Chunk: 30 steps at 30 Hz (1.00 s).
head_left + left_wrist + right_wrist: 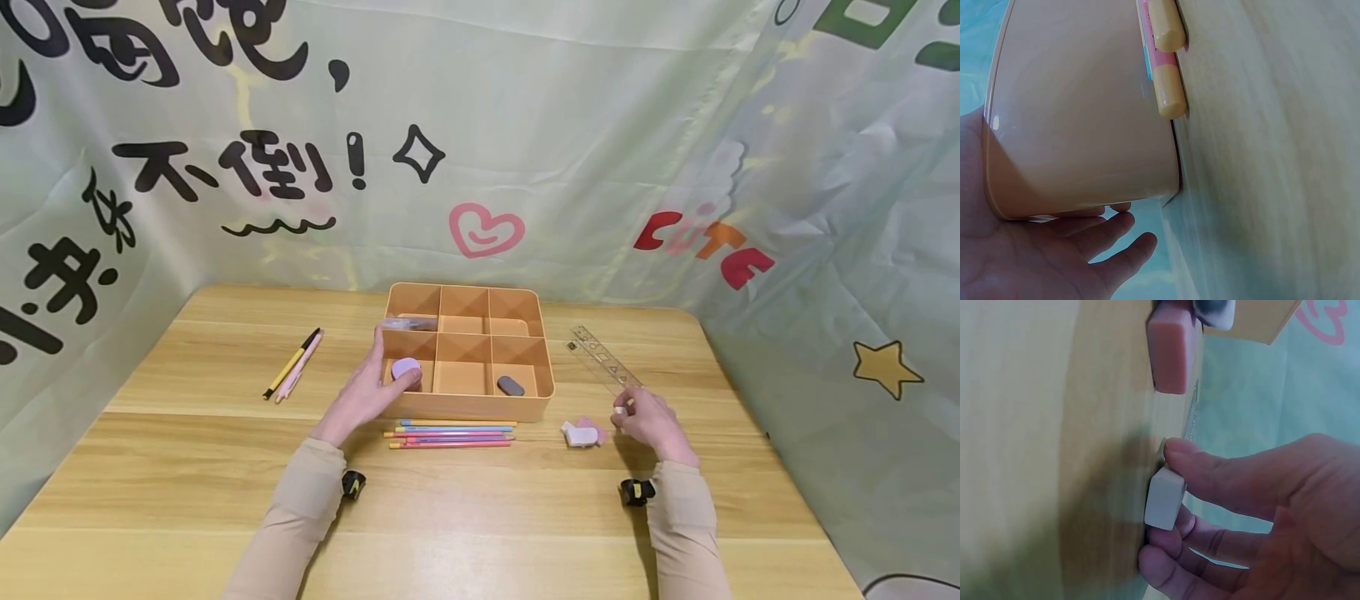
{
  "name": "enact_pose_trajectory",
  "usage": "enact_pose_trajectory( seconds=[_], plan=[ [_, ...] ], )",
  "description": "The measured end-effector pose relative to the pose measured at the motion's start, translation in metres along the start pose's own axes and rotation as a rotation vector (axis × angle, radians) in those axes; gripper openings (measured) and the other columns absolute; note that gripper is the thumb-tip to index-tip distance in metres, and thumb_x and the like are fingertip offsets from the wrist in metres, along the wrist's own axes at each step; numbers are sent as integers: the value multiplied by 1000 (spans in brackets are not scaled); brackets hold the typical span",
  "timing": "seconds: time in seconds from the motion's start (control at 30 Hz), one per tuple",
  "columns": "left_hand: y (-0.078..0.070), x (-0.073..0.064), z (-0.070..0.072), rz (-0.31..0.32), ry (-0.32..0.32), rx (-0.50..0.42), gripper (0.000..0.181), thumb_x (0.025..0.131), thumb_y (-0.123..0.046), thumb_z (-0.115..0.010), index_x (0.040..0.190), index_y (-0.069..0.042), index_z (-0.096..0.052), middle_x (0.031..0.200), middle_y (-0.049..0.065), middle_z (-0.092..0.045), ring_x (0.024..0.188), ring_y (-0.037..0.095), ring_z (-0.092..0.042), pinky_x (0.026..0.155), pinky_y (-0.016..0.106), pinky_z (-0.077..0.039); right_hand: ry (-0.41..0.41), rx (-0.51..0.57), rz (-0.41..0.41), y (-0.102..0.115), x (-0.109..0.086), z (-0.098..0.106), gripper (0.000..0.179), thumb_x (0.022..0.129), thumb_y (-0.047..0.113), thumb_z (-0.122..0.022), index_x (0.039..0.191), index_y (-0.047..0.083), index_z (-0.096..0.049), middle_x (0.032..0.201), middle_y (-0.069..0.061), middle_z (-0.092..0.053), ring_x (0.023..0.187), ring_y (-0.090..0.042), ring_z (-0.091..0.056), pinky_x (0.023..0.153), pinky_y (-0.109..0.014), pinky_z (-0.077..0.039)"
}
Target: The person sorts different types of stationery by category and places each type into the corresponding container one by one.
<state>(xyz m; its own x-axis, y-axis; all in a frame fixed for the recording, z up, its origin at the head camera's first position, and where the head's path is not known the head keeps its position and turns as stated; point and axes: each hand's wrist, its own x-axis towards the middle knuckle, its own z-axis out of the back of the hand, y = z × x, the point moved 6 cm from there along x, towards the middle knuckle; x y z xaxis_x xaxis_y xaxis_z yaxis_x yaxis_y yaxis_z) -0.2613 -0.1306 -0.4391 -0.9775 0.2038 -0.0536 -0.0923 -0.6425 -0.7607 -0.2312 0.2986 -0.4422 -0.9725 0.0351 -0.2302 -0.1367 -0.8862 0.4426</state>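
An orange six-compartment organizer box [463,407] sits near the back of the table. My left hand [367,387] holds its left front corner, thumb over the front rim and fingers along the outer left wall. Close to that thumb, a round purple item [406,367] lies in the front left compartment. At the table's right, my right hand [651,421] pinches a small white eraser [1165,499] between thumb and fingers, low over the wood. Left of this hand lie a white block [582,437] and a pink eraser [1169,353].
A clear ruler [607,357] lies beyond my right hand. Several pencils [453,444] lie before the box, two pens [296,367] far left. A dark grey oval piece [511,386] rests front right in the box, a clear item [411,323] back left. Printed cloth [600,167] hangs behind.
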Motion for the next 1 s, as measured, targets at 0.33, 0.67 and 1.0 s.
enact_pose_trajectory(
  seconds=[0.33, 0.67, 1.0],
  plan=[
    [0, 0, 0, -7, -4, -8, 109, 97, -58, -56, 159, -10, 20, 169, 21, 2, 155, 45, -13, 125, 61, -18, -11, -7, -2, 0, -1, 1, 14, 91, 7, -66, 103, 2, -62, 97, -18, -69, 88, -28, -59, 76, -42, -47],
    [-1, 0, 1, -11, -11, -16, 108, 98, -55, -57, 158, -9, 20, 168, 22, 2, 154, 45, -13, 125, 60, -17, -39, -23, 18, 2, -2, 2, 13, 90, 7, -67, 101, 1, -64, 94, -17, -70, 84, -26, -61, 71, -37, -47],
    [0, 2, 0, -3, -5, -14, 107, 98, -52, -58, 158, -10, 20, 169, 20, 2, 155, 43, -13, 125, 59, -18, -65, 8, -9, 4, -3, 6, 17, 89, 6, -66, 104, -1, -64, 99, -21, -72, 87, -29, -63, 75, -42, -49]
  ],
)
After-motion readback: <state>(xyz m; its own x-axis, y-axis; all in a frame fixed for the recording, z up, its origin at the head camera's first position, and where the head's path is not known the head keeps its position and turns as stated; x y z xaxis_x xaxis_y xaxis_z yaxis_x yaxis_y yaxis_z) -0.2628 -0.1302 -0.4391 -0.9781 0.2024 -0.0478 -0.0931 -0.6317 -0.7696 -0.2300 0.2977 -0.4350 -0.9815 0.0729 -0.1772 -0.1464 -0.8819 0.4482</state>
